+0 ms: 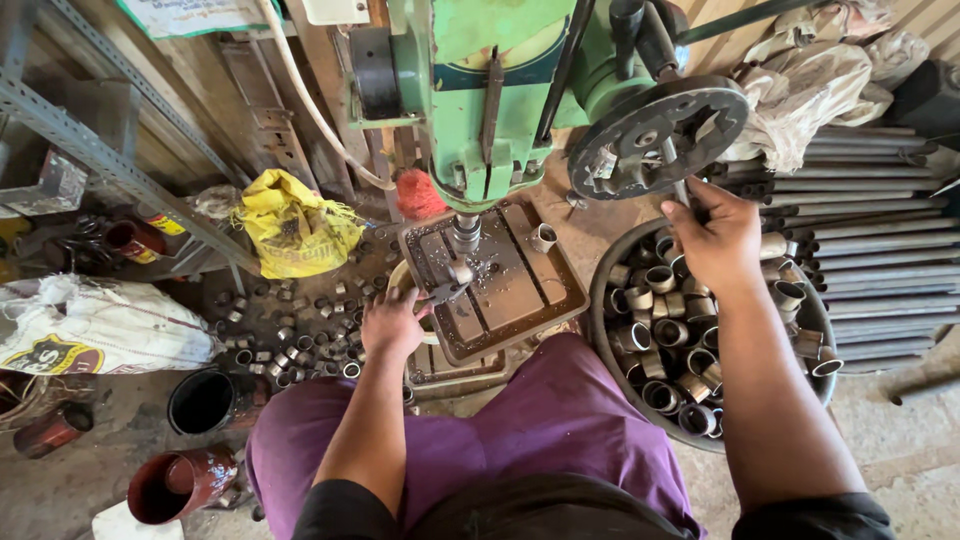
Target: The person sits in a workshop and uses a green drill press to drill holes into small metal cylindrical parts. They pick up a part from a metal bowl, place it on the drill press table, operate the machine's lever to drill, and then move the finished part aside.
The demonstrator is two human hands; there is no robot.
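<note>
Two bare hands at a green bench drill press point(480, 90), seen from above the seated person's purple lap.

Left hand point(392, 322): closed around the handles of a pair of pliers point(440, 294), whose tip grips a short metal tube piece point(460, 271) directly under the drill chuck point(465, 233). Tube piece rests on the square drill table point(530, 300), at about 10 o'clock from the table's centre.

Right hand point(715, 235): fingers wrapped around a feed lever rod point(678, 180) hanging from the round dark hub point(655, 135) at 1 o'clock of the frame.

One loose tube piece point(543, 237) stands on the table near its 12 o'clock edge.

One round basin point(610, 270) of cut tube pieces, at 3 o'clock, under the right wrist.

Many drilled or undrilled tube pieces (cannot tell which) scattered on the floor point(290, 335) at 9 o'clock of the table.

One yellow sack point(295, 230) at 10 o'clock; one white sack point(90, 325) at 9 o'clock; long steel pipes point(870, 250) stacked at 3 o'clock; dark red pipe fitting point(180, 485) at 7 o'clock.
</note>
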